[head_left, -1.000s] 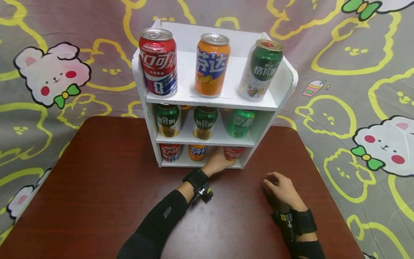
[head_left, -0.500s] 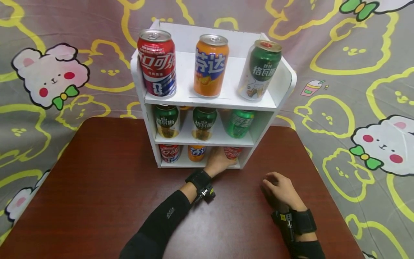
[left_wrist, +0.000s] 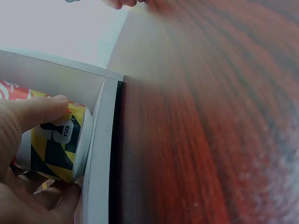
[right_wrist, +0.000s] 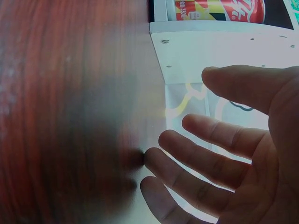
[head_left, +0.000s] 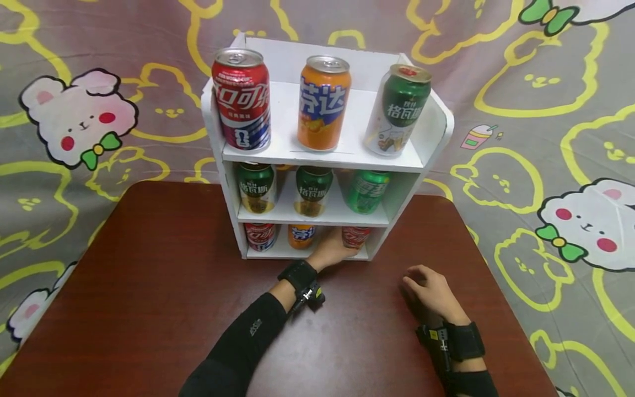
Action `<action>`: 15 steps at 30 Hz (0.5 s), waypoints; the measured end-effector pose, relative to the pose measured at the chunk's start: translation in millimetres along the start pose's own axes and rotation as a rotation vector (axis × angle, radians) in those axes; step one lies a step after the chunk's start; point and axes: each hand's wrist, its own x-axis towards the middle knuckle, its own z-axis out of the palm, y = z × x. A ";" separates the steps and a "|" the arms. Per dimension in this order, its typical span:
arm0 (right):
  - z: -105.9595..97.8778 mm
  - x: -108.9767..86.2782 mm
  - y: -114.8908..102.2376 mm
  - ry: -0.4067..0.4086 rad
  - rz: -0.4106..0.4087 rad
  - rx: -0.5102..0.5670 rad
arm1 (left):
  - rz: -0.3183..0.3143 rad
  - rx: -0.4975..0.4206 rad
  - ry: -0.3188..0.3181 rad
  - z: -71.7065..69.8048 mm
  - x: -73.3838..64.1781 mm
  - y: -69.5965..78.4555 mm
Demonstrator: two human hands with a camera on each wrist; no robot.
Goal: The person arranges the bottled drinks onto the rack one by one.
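On the bottom shelf of a white three-tier rack (head_left: 317, 160), my left hand (head_left: 332, 247) reaches in from the front and holds a red cola can (head_left: 355, 237) at the right end. The left wrist view has the thumb (left_wrist: 46, 111) along one side of this can and the other fingers curled round the opposite side, its base against the shelf's front lip. My right hand (head_left: 434, 292) is over the table to the right of the rack, holding nothing. Its fingers (right_wrist: 205, 161) are spread and loosely bent in the right wrist view.
Left of the held can stand an orange Fanta can (head_left: 301, 236) and another cola can (head_left: 260, 236). The middle shelf bears two green-and-gold cans and a green can (head_left: 368, 191). Three more cans line the top. The rack stands on a brown table (head_left: 163, 264) before a patterned cloth.
My left wrist has shifted slightly left over the last half second, the hand staying at the cola can. The right hand keeps its place.
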 end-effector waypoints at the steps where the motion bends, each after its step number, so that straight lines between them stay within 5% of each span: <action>1: 0.4 0.0 -0.3 0.000 0.009 0.002 | -0.004 0.010 0.003 -0.1 -0.5 -0.2; 15: 0.0 -0.6 -0.6 -0.010 0.020 0.006 | -0.061 0.094 0.092 2.3 -3.9 5.5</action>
